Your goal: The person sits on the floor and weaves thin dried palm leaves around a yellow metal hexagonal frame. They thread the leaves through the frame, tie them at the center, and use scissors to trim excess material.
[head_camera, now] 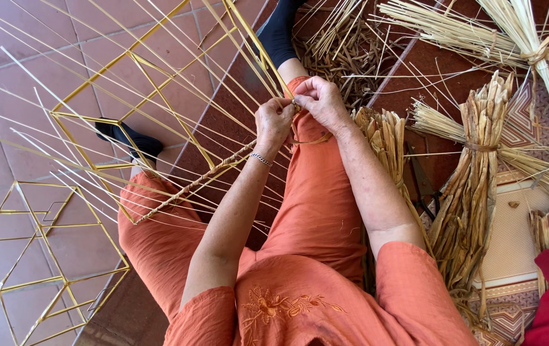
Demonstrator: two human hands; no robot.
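Resting across the orange-trousered lap, the yellow wire frame [159, 138] runs its wrapped bar [200, 181] diagonally from lower left up to the right, pale reed stakes [50, 122] fanning leftward. At its upper end the left hand [274, 122] and right hand [322, 101] both pinch a reed strand [297, 106]. Beyond lie red floor tiles [5, 70], a second frame [43, 256] and bundled dried leaves [473, 173].

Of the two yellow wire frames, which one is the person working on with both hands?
The larger frame across the lap, strung with pale reed strands; the left hand and right hand meet at its edge. The smaller frame lies untouched on the floor tiles.
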